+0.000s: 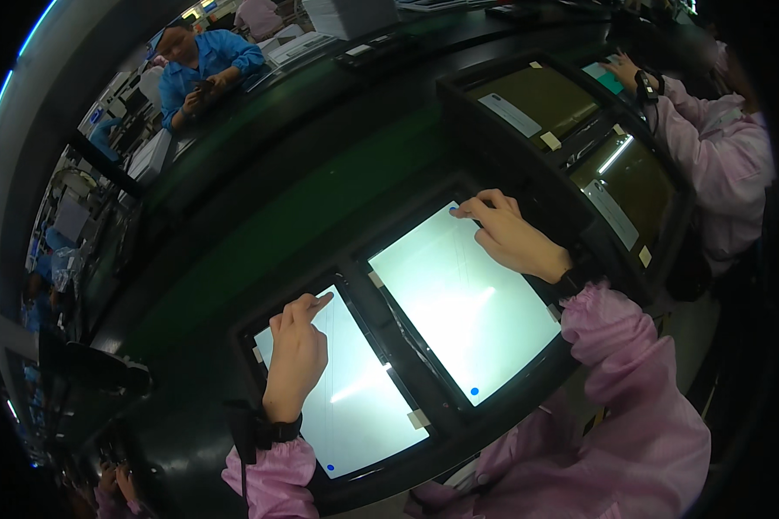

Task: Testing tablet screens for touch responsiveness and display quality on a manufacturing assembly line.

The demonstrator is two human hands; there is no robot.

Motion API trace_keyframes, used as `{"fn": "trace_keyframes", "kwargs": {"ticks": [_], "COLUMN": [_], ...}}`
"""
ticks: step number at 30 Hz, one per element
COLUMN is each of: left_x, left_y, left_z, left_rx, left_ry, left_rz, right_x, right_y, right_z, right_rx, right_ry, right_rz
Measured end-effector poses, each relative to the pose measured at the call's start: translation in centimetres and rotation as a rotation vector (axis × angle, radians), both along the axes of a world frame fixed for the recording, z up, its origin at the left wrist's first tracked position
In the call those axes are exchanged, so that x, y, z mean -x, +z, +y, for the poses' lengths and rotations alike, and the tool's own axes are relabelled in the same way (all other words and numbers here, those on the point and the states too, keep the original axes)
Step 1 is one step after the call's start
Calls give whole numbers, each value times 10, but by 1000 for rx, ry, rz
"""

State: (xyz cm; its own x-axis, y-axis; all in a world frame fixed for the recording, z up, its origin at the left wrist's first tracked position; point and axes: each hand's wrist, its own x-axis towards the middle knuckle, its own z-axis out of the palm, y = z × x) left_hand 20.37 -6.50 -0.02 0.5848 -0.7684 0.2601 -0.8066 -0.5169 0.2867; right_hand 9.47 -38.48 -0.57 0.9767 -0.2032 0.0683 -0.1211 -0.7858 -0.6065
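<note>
2 lit white screens, the left screen [359, 411] and the right screen [459, 311], lay side by side in a black frame [407, 333] on the dark green desk [312, 195]. The left hand [298, 355], grasping nothing, extended its index finger near the left screen's upper edge with the other fingers curled, while the right hand [515, 238], likewise unladen and loosely bent, held a fingertip at or just beside an upper blue dot [453, 211]; whether either pressed the glass could not be told. Farther right, 2 dark panels [541, 95] lay near a co-worker's pink sleeve [710, 164].
</note>
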Motion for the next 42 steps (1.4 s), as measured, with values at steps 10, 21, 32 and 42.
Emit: {"fn": "trace_keyframes", "kwargs": {"ticks": [10,21,32,42], "left_x": [65,163,190,174], "left_y": [9,15,15,9], "left_z": [52,109,119,115], "left_rx": [-93,-117,-50,173], "left_ry": [18,212,299,266], "left_rz": [48,148,247,110], "right_x": [71,139,152,149], "right_y": [9,17,19,9], "right_z": [41,88,99,96], "right_rx": [122,67,121,-175], "right_ry": [163,389,349,235], "right_rz": [-82,5,147,-91]}}
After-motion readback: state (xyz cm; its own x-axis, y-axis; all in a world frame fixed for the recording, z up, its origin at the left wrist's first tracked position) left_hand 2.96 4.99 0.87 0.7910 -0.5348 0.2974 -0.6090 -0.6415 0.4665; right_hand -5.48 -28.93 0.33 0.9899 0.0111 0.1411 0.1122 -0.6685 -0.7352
